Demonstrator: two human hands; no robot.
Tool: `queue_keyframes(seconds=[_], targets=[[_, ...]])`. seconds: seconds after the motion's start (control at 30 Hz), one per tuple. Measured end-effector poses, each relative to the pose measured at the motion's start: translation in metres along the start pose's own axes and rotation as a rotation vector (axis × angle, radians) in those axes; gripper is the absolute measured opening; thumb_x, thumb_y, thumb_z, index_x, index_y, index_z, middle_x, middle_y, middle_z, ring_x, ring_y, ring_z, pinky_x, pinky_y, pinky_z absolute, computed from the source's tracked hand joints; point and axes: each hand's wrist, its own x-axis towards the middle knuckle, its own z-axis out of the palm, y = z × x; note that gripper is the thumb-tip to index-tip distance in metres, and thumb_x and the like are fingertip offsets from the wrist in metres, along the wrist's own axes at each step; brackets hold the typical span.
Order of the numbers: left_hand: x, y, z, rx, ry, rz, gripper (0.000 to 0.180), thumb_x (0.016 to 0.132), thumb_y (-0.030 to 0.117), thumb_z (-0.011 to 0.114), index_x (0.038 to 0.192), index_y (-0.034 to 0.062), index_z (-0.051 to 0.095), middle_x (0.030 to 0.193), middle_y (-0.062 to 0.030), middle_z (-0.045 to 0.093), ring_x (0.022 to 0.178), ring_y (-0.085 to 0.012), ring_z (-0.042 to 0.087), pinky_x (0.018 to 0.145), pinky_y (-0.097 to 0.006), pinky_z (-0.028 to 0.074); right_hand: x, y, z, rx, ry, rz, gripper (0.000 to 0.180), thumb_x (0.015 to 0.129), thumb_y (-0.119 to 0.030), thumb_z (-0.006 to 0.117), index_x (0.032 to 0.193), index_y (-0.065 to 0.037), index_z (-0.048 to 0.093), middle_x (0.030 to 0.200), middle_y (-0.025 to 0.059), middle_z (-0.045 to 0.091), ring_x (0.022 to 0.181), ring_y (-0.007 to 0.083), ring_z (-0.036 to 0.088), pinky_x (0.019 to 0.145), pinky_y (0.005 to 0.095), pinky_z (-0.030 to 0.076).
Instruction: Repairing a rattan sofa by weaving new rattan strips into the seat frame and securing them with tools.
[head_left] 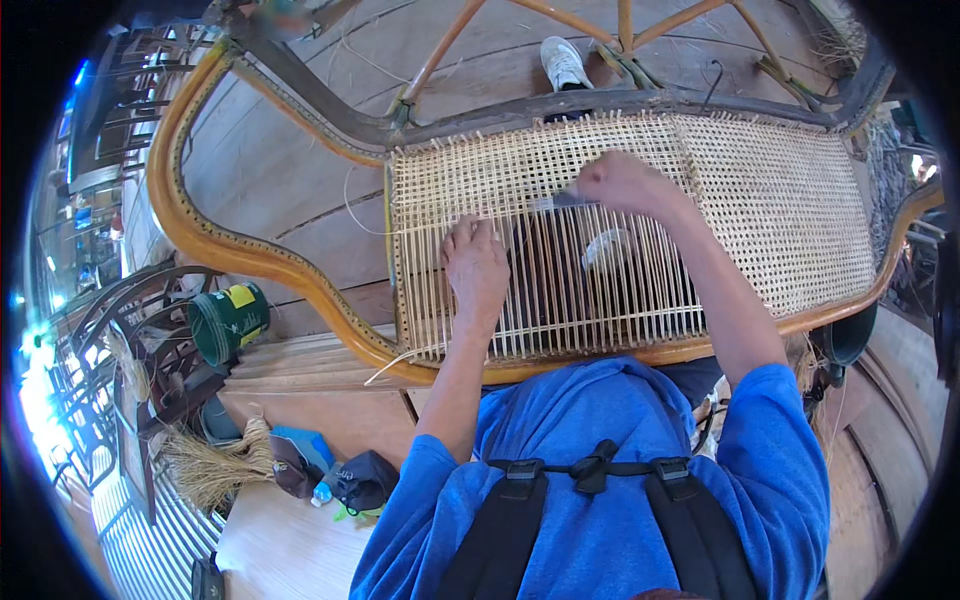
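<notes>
In front of me is a wooden seat frame (300, 275), with woven cane (775, 190) stretched across its opening. The cane is a finished-looking lattice at the right and along the far edge. Nearer me, mostly parallel cane strands (640, 300) run front to back with gaps between them. My left hand (475, 265) lies on the strands at the left, fingers stretched out and tips on the weave. Over the middle, my right hand (620, 180) is closed round a flat, greyish tool (562, 198). Its end points left along the weave's near edge; its exact kind is blurred.
A loose cane strand (350, 205) curls out at the left. Curved wooden legs (625, 30) rise beyond the seat, with a white shoe (565, 62) nearby. At left stand a green bucket (228, 322) and a straw bundle (220, 455). A black bag (365, 480) lies below.
</notes>
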Motion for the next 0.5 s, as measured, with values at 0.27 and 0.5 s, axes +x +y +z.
queue_keyframes(seconds=[0.27,0.5], targets=[[0.002,-0.015,0.0,0.039,0.091,0.006,0.022,0.079,0.009,0.055,0.099,0.0055,0.062,0.111,-0.0096,0.054,0.103,-0.0307,0.049,0.089,-0.043,0.04,0.018,0.005,0.017,0.055,-0.13,-0.076,0.036,0.084,-0.036,0.055,0.079,-0.002,0.066,0.061,0.0082,0.06,0.054,0.0157,0.058,0.055,0.0319,0.047],[0.033,-0.013,0.025,0.072,0.056,0.218,0.017,0.081,0.014,0.057,0.096,0.0093,0.064,0.104,-0.0067,0.056,0.1,-0.0272,0.049,0.09,-0.042,0.037,0.003,0.026,0.033,0.499,0.224,-0.009,0.033,0.087,-0.034,0.055,0.084,-0.004,0.067,0.059,0.0058,0.057,0.05,0.0119,0.054,0.05,0.0279,0.045]])
